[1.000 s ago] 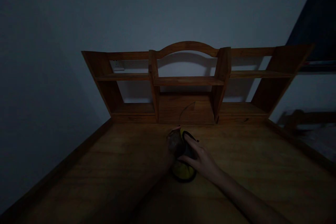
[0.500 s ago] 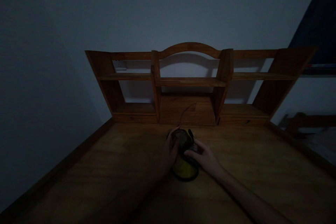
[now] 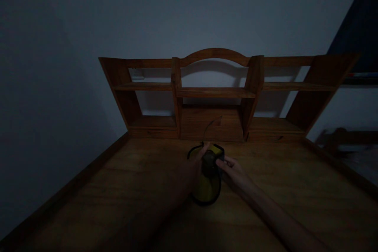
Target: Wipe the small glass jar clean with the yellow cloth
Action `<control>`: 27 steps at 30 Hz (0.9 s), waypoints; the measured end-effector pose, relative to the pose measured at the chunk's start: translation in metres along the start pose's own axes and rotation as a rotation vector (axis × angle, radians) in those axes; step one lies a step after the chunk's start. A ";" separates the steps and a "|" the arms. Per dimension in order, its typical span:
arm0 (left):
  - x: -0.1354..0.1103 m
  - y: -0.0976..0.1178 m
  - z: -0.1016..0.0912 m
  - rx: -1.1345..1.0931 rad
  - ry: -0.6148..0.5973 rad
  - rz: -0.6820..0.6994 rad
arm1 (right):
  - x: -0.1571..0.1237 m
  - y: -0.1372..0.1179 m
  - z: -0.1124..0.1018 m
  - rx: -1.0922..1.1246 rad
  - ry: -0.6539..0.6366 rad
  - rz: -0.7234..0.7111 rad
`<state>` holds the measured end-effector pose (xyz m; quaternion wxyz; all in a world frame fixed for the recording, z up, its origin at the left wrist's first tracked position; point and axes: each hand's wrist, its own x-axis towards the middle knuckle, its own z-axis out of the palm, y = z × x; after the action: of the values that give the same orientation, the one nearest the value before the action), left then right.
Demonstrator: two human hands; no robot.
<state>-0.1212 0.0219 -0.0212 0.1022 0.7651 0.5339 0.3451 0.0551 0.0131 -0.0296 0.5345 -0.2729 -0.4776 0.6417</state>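
At the middle of the desk [image 3: 132, 193], just short of the shelf unit [image 3: 212, 92], stands a yellow device [image 3: 208, 185]. Its body is rounded and yellow with a black rim at the base, a black band loops off its top toward 10 o'clock, and a dark block sits on its upper end; the light is too dim to make out more. My left hand [image 3: 197, 165] lies against its 9 o'clock side, fingers stretched up toward 12 o'clock and touching the top; whether it truly grips I cannot tell. My right hand [image 3: 236, 173] comes in from 4 o'clock, fingers drawn together and pinched on the dark block, so that hand has hold of the device. A thin wire [image 3: 211, 123] rises at 12 o'clock, just behind the device, in front of the shelf unit's lower middle bay. The shelf unit closes off the desk's far side. The desk's raised left edge [image 3: 88, 167] runs well apart at 9 o'clock, and the right edge [image 3: 333, 157] lies well apart at 3 o'clock, with bare wood between on both sides and toward 6 o'clock.
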 end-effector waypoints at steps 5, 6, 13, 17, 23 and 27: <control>0.003 0.001 -0.005 0.323 -0.152 0.118 | -0.001 -0.010 0.007 0.012 -0.048 0.027; 0.004 0.002 -0.006 0.315 -0.160 0.097 | -0.001 -0.011 0.008 0.005 -0.053 0.034; 0.001 -0.005 0.006 -0.081 -0.058 -0.045 | -0.002 -0.008 0.006 -0.068 -0.036 0.016; 0.002 -0.016 0.024 -0.428 0.097 -0.018 | -0.001 -0.005 0.006 -0.084 -0.019 -0.011; 0.002 -0.018 0.037 -0.618 0.106 -0.059 | 0.002 -0.001 0.001 -0.058 0.072 0.006; 0.001 -0.018 0.041 -0.655 0.110 -0.094 | 0.004 0.004 -0.006 -0.001 0.132 0.004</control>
<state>-0.1081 0.0388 -0.0604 0.3299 0.6463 0.4340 0.5340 0.0576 0.0191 -0.0346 0.5635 -0.3157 -0.4412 0.6230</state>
